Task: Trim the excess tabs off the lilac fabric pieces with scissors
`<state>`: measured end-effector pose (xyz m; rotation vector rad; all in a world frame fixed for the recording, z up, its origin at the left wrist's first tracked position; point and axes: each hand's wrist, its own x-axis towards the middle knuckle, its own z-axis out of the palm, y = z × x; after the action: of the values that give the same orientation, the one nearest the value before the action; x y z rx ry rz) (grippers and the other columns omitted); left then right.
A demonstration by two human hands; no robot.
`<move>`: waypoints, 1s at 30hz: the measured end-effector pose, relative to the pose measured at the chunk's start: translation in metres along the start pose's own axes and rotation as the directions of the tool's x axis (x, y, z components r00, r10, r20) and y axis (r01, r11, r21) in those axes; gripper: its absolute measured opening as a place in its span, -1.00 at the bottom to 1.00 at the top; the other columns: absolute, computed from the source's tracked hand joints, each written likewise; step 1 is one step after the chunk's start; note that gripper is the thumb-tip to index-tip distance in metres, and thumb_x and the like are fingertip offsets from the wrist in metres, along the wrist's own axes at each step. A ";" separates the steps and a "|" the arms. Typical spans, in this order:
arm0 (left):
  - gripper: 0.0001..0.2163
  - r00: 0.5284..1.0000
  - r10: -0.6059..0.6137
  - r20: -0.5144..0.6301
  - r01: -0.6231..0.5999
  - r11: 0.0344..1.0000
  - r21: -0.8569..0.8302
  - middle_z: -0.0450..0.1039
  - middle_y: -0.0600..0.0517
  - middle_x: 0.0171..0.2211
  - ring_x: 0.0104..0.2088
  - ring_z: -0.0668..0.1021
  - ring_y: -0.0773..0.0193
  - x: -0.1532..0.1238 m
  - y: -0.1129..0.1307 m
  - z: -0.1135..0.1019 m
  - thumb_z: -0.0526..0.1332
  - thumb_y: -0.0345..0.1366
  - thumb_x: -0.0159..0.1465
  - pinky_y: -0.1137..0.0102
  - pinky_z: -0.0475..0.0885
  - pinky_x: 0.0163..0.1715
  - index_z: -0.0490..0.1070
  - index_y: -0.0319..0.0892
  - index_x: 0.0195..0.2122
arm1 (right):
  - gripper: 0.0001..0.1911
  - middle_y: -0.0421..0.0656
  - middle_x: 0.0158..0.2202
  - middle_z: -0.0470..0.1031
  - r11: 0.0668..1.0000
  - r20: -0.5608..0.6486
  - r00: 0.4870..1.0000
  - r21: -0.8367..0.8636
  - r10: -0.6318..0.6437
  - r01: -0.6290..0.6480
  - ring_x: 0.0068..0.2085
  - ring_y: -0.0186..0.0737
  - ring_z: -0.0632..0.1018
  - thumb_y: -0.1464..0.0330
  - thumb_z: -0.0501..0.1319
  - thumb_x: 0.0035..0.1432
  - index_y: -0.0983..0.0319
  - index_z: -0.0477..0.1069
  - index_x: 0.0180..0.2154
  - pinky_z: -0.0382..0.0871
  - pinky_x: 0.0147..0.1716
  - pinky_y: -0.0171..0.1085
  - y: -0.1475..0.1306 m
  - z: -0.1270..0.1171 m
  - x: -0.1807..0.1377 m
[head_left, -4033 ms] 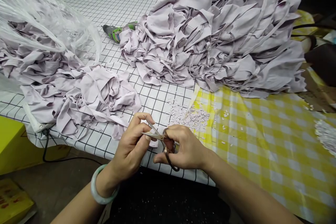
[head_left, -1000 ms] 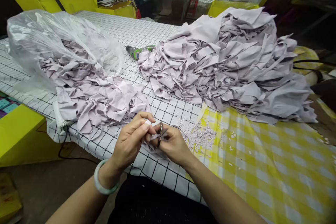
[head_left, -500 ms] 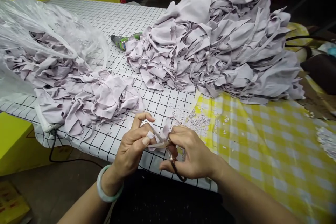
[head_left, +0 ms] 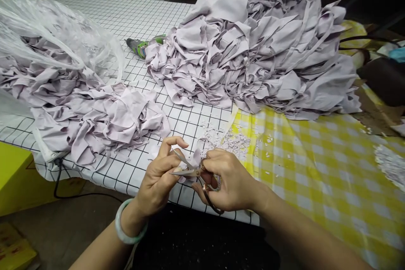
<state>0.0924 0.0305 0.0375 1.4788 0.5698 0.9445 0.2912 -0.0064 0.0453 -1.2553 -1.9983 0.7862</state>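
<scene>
Both hands (head_left: 193,177) around scissors (head_left: 190,171) and fabric scrap (head_left: 195,161).

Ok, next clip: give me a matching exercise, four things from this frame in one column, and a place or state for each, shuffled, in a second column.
Things:
1. scissors
2. drill
3. bangle
4. plastic bag

Places or states:
A. on the left wrist
B. far-left on the grid cloth, around part of a fabric heap
C. in the right hand, blades open
D. lying on the grid cloth, at the left edge of the big fabric pile

Pairs: 1-C, 2-D, 3-A, 4-B
</scene>
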 end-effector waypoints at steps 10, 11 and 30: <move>-0.76 0.998 0.053 0.041 -0.054 0.998 0.026 0.45 -0.06 -0.43 0.11 0.26 0.05 0.002 0.000 0.003 0.13 -0.19 0.44 0.18 0.19 0.14 0.55 -0.07 -0.30 | -0.69 -0.31 -0.68 0.25 1.000 -0.023 1.000 0.007 0.004 -0.004 -0.56 -0.40 0.27 0.35 0.28 -0.03 0.23 0.18 -0.64 0.14 -0.45 -0.32 0.000 0.000 0.000; -0.76 0.997 0.057 0.042 -0.058 0.998 0.029 0.45 -0.06 -0.44 0.11 0.26 0.05 0.002 0.000 0.004 0.13 -0.19 0.44 0.17 0.19 0.15 0.55 -0.07 -0.30 | -0.69 -0.31 -0.68 0.25 1.000 -0.023 1.000 0.008 0.007 -0.006 -0.56 -0.40 0.26 0.35 0.27 -0.03 0.23 0.18 -0.64 0.14 -0.45 -0.32 0.000 0.000 -0.001; -0.74 0.968 -0.052 0.245 0.037 0.997 0.067 0.39 -0.11 -0.32 0.07 0.35 0.02 0.035 -0.025 0.046 0.11 -0.24 0.44 0.21 0.42 -0.06 0.53 -0.15 -0.32 | -0.59 -0.29 -0.67 0.19 0.958 -0.196 0.952 -0.116 0.236 -0.261 -0.57 -0.40 0.21 0.33 0.21 0.16 0.21 0.12 -0.65 0.09 -0.50 -0.33 0.035 -0.003 -0.063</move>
<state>0.1534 0.0359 0.0236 1.6039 0.4509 0.6995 0.3335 -0.0511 0.0084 -1.6249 -1.7963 0.6297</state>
